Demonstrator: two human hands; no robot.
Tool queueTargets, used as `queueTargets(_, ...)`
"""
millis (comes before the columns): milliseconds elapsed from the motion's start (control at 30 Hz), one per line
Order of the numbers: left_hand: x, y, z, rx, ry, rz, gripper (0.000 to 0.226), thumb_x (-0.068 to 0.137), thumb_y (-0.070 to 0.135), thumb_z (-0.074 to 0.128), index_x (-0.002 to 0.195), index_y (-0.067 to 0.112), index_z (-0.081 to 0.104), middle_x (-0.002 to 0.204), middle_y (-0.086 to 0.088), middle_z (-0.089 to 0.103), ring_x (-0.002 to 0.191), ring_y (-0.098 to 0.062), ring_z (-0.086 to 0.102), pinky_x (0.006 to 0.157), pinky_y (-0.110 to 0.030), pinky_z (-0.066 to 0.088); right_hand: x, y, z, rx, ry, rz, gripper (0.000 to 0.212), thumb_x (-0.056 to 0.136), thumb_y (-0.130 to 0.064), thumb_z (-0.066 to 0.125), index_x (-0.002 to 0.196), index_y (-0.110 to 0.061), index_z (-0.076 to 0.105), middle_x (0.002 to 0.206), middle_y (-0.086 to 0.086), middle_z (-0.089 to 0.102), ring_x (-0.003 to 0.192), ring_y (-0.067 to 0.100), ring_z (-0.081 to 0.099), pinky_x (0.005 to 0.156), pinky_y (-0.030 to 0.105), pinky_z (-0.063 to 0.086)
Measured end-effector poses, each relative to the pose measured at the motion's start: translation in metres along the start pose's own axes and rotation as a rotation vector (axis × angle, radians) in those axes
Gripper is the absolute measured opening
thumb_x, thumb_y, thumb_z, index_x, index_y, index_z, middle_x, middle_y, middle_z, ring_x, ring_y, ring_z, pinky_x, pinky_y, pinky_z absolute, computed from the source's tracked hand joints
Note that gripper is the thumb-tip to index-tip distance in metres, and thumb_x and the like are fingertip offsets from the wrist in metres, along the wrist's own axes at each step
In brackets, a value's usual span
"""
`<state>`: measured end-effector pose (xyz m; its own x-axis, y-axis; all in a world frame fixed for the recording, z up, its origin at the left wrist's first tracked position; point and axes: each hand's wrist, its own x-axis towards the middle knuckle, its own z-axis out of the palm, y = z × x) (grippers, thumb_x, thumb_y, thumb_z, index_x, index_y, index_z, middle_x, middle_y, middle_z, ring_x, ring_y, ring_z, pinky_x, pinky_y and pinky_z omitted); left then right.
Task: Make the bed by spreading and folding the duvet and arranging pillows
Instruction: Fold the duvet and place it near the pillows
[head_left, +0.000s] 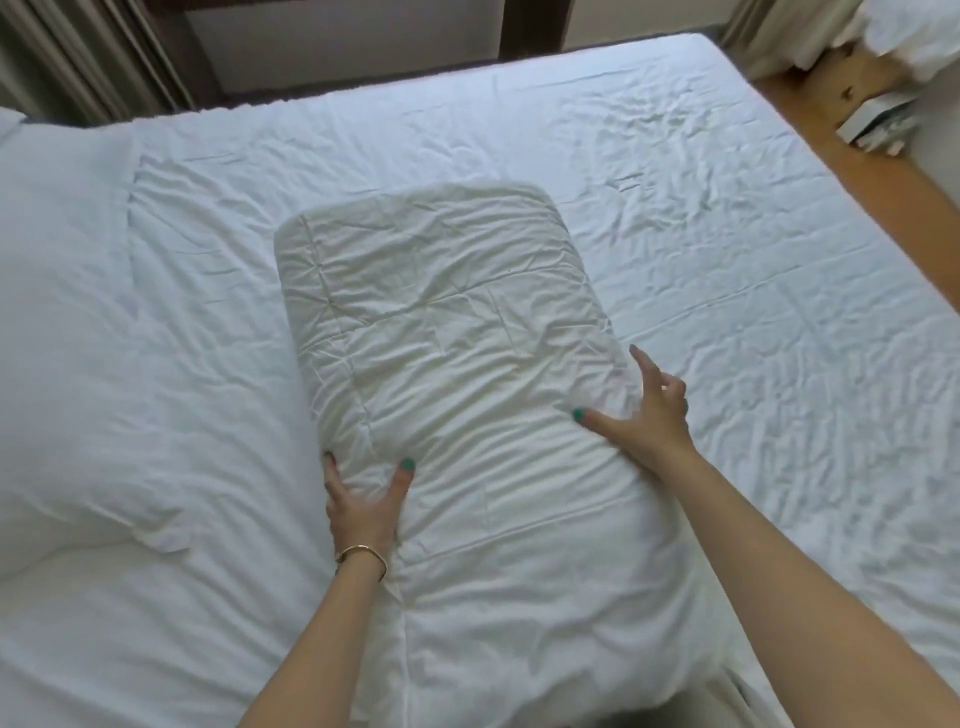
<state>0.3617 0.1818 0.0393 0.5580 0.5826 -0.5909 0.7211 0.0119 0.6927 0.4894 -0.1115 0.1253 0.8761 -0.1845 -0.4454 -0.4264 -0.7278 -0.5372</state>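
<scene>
A cream-white folded duvet (447, 322) lies as a long thick bundle across the middle of the bed, on the wrinkled white sheet (727, 218). My left hand (363, 506) presses flat on the bundle's left edge, thumb on top and fingers spread down the side. My right hand (647, 415) rests on its right edge with fingers apart, thumb on the fabric. A large white pillow (62, 332) lies at the left end of the bed. Neither hand grips anything.
A dark wooden bed frame (353, 88) and a curtain (78, 52) run along the far side. Wooden floor (852, 130) shows at the right, with a small white box (878, 122) and white bedding heaped at the top right corner.
</scene>
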Motion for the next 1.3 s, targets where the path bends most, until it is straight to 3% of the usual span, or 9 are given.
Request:
queueTargets(100,0.016,0.004,0.0,0.048,-0.046,0.053,0.127,0.053,0.061,0.084,0.145,0.051,-0.003,0.154,-0.003,0.025,0.135,-0.028,0.035,0.112,-0.044,0.031,0.009,0.016,0.007,0.08,-0.149,0.132,0.14,0.03,-0.086,0.073,0.135,-0.068,-0.017,0.154,0.009,0.019,0.138,0.031,0.031,0.113,0.049,0.03)
queueTargets(233,0.031,0.014,0.004,0.068,-0.113,0.031,0.151,0.031,0.069,0.079,0.145,0.046,-0.018,0.156,-0.001,0.02,0.138,-0.024,0.033,0.115,-0.04,0.025,0.043,0.02,0.013,0.076,-0.195,0.028,0.138,0.027,-0.086,0.075,0.12,-0.077,-0.026,0.147,0.009,0.036,0.13,0.029,0.044,0.11,0.05,0.035)
queueTargets(333,0.02,0.024,0.016,0.098,-0.049,0.015,0.149,0.03,0.069,0.077,0.144,0.049,-0.016,0.152,-0.01,0.024,0.134,-0.031,0.036,0.112,-0.044,0.029,0.051,0.023,0.01,0.144,-0.223,-0.033,0.138,0.038,-0.072,0.083,0.132,-0.071,-0.017,0.142,0.007,0.034,0.126,0.027,0.045,0.109,0.043,0.037)
queueTargets(400,0.0,0.03,0.02,0.123,0.036,0.08,0.137,0.044,0.058,0.084,0.144,0.05,-0.009,0.146,-0.014,0.025,0.128,-0.033,0.039,0.106,-0.046,0.033,0.045,0.027,0.004,0.251,-0.204,-0.096,0.127,0.054,-0.053,0.088,0.14,-0.065,-0.006,0.13,0.005,0.033,0.117,0.022,0.045,0.103,0.037,0.039)
queueTargets(533,-0.063,0.047,0.03,0.119,0.118,0.275,0.118,0.071,0.031,0.082,0.145,0.053,-0.007,0.131,-0.009,0.032,0.103,-0.017,0.04,0.093,-0.035,0.036,0.015,0.03,-0.015,0.41,-0.217,-0.328,0.108,0.072,-0.03,0.082,0.14,-0.066,0.007,0.134,-0.012,0.03,0.118,0.006,0.037,0.1,0.029,0.033)
queueTargets(733,-0.184,0.043,0.03,0.196,0.22,0.238,0.108,0.077,0.035,0.077,0.136,0.066,-0.008,0.117,-0.007,0.039,0.095,-0.022,0.049,0.088,-0.031,0.04,-0.026,0.045,-0.072,0.333,-0.398,-0.434,0.089,0.077,-0.029,0.076,0.133,-0.072,0.022,0.13,-0.013,0.041,0.115,0.005,0.042,0.104,0.035,0.038)
queueTargets(867,-0.243,0.035,0.028,0.209,0.298,0.177,0.095,0.08,0.039,0.073,0.134,0.069,0.001,0.113,-0.001,0.039,0.089,-0.016,0.048,0.085,-0.027,0.039,-0.042,0.054,-0.087,0.309,-0.536,-0.496,0.082,0.079,-0.027,0.077,0.131,-0.069,0.031,0.119,-0.015,0.047,0.098,-0.02,0.046,0.094,0.034,0.042)
queueTargets(1067,-0.294,0.032,0.009,0.133,0.474,0.127,0.081,0.076,0.034,0.076,0.127,0.069,0.023,0.106,-0.001,0.042,0.092,-0.017,0.049,0.087,-0.028,0.039,-0.051,0.038,-0.095,0.335,-0.69,-0.572,0.075,0.065,-0.044,0.075,0.125,-0.07,0.038,0.132,-0.021,0.047,0.128,0.008,0.044,0.105,0.049,0.043)
queueTargets(1300,-0.328,0.007,-0.014,-0.03,0.458,0.164,0.067,0.052,0.05,0.066,0.113,0.063,0.04,0.121,0.015,0.053,0.11,-0.009,0.054,0.092,-0.026,0.043,-0.077,0.039,-0.099,0.313,-0.747,-0.618,0.074,0.07,-0.042,0.079,0.125,-0.07,0.039,0.128,-0.036,0.042,0.122,-0.008,0.041,0.101,0.053,0.045)
